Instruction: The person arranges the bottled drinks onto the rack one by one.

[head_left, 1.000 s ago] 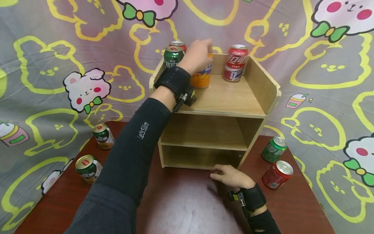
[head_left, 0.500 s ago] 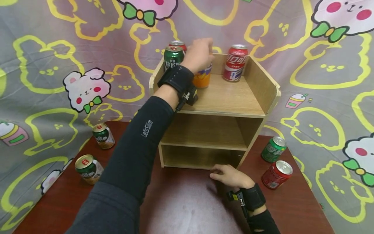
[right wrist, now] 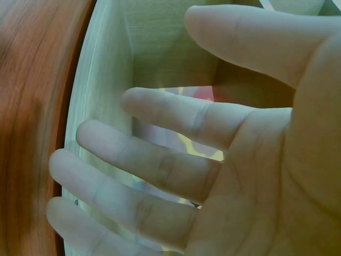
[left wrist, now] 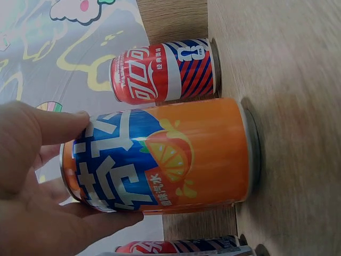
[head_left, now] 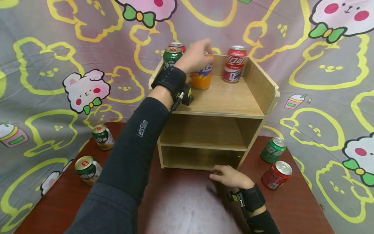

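My left hand reaches onto the top shelf of a small wooden shelf unit and holds an orange soda can from above. In the left wrist view the thumb lies on one side of its upper part and the fingers on the other; the can stands upright on the shelf board. Left of it are a green can and a red can, partly hidden. A red cola can stands at the right. My right hand is low by the unit's front, fingers spread and holding nothing.
Two green-and-white cans stand on the left of the dark red table: a far one and a near one. At the right are a green can and a red can. A patterned cloth hangs behind.
My left wrist and forearm swing slightly right, then back left, with the hand staying at the orange soda can. The can keeps its place, and my right hand stays still.
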`<state>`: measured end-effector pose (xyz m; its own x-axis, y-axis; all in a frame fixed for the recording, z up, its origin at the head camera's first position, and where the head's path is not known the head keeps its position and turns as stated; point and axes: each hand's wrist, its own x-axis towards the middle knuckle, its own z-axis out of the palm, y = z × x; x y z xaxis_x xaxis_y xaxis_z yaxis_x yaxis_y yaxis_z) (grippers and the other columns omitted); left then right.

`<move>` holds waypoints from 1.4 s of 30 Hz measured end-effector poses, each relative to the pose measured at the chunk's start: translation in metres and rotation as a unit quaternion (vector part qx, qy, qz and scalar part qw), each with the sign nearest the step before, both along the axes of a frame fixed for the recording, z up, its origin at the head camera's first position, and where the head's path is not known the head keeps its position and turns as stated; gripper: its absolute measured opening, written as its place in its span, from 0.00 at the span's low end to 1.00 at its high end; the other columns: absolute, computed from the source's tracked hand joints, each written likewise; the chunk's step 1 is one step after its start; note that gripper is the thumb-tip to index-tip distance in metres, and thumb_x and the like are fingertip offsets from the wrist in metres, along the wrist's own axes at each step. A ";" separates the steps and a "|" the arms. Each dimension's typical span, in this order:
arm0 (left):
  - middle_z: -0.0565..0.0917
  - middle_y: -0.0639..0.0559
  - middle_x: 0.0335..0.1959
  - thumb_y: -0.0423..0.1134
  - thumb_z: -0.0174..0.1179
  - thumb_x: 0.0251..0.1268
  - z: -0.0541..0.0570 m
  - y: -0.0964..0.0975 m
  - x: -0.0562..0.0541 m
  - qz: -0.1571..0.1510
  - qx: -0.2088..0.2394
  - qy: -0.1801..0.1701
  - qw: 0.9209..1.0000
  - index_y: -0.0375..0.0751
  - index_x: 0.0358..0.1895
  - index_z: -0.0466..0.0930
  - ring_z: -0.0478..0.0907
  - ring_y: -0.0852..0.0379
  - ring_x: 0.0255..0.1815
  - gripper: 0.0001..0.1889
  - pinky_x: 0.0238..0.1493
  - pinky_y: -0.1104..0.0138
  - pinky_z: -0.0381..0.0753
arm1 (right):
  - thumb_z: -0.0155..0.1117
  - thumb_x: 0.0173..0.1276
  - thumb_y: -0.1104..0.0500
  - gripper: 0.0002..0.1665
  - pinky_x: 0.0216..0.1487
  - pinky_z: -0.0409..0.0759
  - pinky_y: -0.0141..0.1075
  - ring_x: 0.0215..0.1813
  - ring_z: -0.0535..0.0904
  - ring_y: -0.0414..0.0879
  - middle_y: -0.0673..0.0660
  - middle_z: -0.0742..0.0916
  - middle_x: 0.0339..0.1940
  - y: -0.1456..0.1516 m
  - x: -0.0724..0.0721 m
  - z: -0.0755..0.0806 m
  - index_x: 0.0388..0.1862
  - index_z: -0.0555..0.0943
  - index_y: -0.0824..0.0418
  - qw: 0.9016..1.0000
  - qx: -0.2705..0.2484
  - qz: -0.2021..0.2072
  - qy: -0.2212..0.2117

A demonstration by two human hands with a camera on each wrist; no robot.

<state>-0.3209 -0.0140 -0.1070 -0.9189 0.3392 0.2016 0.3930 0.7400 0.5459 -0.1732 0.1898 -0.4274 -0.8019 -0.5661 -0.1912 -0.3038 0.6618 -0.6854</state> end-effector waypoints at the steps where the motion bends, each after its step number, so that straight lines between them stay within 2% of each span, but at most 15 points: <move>1: 0.71 0.48 0.60 0.44 0.52 0.70 0.000 0.000 0.000 0.001 0.003 -0.007 1.000 0.44 0.57 0.67 0.70 0.54 0.57 0.16 0.52 0.61 0.75 | 0.56 0.71 0.47 0.26 0.45 0.78 0.46 0.48 0.79 0.50 0.55 0.83 0.45 0.000 0.000 0.000 0.56 0.76 0.65 1.000 0.000 0.000 0.001; 6: 0.69 0.50 0.62 0.44 0.51 0.71 0.002 0.002 -0.001 0.007 0.011 -0.035 0.999 0.47 0.60 0.65 0.70 0.56 0.58 0.18 0.52 0.62 0.75 | 0.55 0.71 0.47 0.26 0.45 0.78 0.45 0.48 0.79 0.50 0.55 0.83 0.45 0.000 0.000 0.001 0.56 0.76 0.66 1.000 0.003 0.000 0.002; 11: 0.70 0.50 0.61 0.44 0.50 0.71 0.003 0.003 -0.001 0.002 0.006 -0.039 0.999 0.47 0.61 0.64 0.70 0.56 0.58 0.18 0.51 0.62 0.75 | 0.55 0.72 0.47 0.25 0.44 0.78 0.43 0.47 0.79 0.49 0.53 0.83 0.45 0.000 0.000 0.001 0.55 0.77 0.65 1.000 0.005 -0.003 0.001; 22: 0.69 0.50 0.63 0.44 0.49 0.72 0.006 -0.002 0.000 -0.025 -0.006 -0.053 0.998 0.47 0.60 0.62 0.69 0.56 0.60 0.18 0.55 0.62 0.73 | 0.55 0.71 0.47 0.26 0.45 0.78 0.46 0.48 0.79 0.51 0.55 0.83 0.46 0.000 0.001 0.002 0.56 0.76 0.66 1.000 -0.001 -0.006 -0.007; 27: 0.69 0.51 0.63 0.44 0.48 0.73 0.007 -0.002 0.002 -0.024 -0.005 -0.060 0.998 0.48 0.61 0.62 0.69 0.56 0.60 0.18 0.55 0.62 0.73 | 0.56 0.71 0.48 0.26 0.45 0.78 0.46 0.48 0.79 0.51 0.56 0.83 0.46 0.000 0.001 0.003 0.56 0.76 0.67 1.000 -0.002 -0.005 -0.008; 35: 0.68 0.51 0.65 0.47 0.46 0.73 0.004 -0.002 0.008 -0.010 -0.032 -0.035 0.999 0.51 0.63 0.62 0.69 0.56 0.60 0.19 0.54 0.63 0.73 | 0.54 0.72 0.47 0.26 0.46 0.78 0.45 0.49 0.79 0.51 0.55 0.83 0.47 0.000 0.000 0.002 0.57 0.76 0.66 1.000 0.001 -0.005 -0.011; 42: 0.62 0.51 0.69 0.47 0.44 0.74 0.002 -0.020 0.018 -0.039 -0.040 -0.001 0.998 0.49 0.67 0.63 0.68 0.56 0.59 0.21 0.50 0.67 0.75 | 0.54 0.72 0.48 0.25 0.46 0.77 0.46 0.49 0.79 0.50 0.55 0.82 0.47 -0.001 0.001 0.002 0.57 0.76 0.65 1.000 0.002 -0.005 -0.018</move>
<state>-0.3033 -0.0343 -0.1049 -0.8897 0.4241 0.1692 0.4496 0.7488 0.4870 -0.1725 0.1889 -0.4253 -0.8007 -0.5565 -0.2217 -0.2724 0.6679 -0.6926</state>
